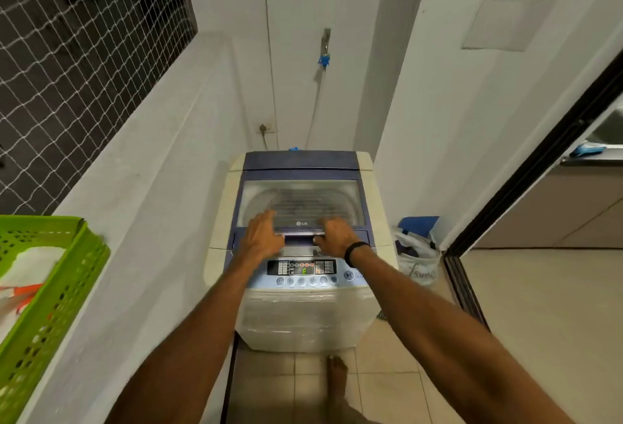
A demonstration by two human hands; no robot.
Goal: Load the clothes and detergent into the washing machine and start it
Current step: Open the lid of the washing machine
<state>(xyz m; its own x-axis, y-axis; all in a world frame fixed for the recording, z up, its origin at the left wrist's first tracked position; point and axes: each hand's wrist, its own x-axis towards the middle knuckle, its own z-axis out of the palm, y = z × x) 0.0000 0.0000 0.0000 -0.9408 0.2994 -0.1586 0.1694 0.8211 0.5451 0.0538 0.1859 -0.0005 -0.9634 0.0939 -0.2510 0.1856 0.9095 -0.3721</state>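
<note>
A cream and blue top-loading washing machine (pixel 303 319) stands against the far wall. Its clear-windowed lid (pixel 300 197) is down, and the steel drum shows through it. My left hand (pixel 261 238) lies flat on the lid's front edge with fingers apart, thumb by the handle recess. My right hand (pixel 335 238), a black band on its wrist, curls its fingers around the lid handle (pixel 303 232). The control panel (pixel 303 268) below my hands is lit. A green laundry basket (pixel 50 305) with white and orange clothes (pixel 30 265) sits on the ledge at the left. No detergent is identifiable.
A white bag (pixel 418 255) with a blue item stands on the floor right of the machine. A tap with a hose (pixel 324 59) hangs on the wall behind. A dark sliding-door frame (pixel 505 194) runs along the right. My bare foot (pixel 337 379) rests on the tiles.
</note>
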